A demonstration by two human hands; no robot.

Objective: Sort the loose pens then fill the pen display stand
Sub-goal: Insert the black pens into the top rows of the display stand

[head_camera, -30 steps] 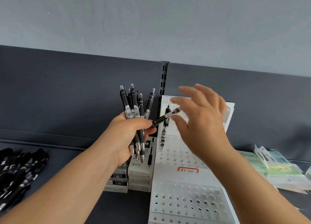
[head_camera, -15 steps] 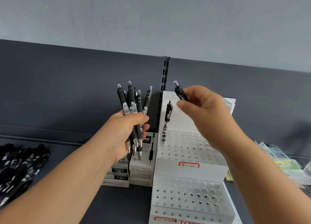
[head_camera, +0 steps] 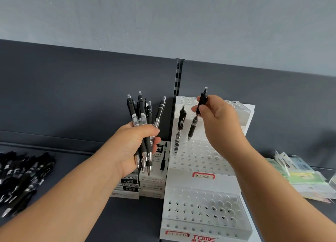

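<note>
Black pen [head_camera: 193, 125] hangs almost upright, tip down and clicker up, over the middle tier of the white pen display stand [head_camera: 200, 186]. The right hand [head_camera: 218, 121] carries it; the grip is thumb and fingers pinching the upper barrel near the clip. The tip seems to be just above the holes, just to the right of the standing pen [head_camera: 180, 127]. A free hole therefore lies about straight below, along the pen's long axis. The left hand [head_camera: 134, 147] is wrapped around a bundle of pens [head_camera: 143, 114], beside the stand.

pen boxes [head_camera: 145, 181] left of display stand [head_camera: 200, 183]
</note>
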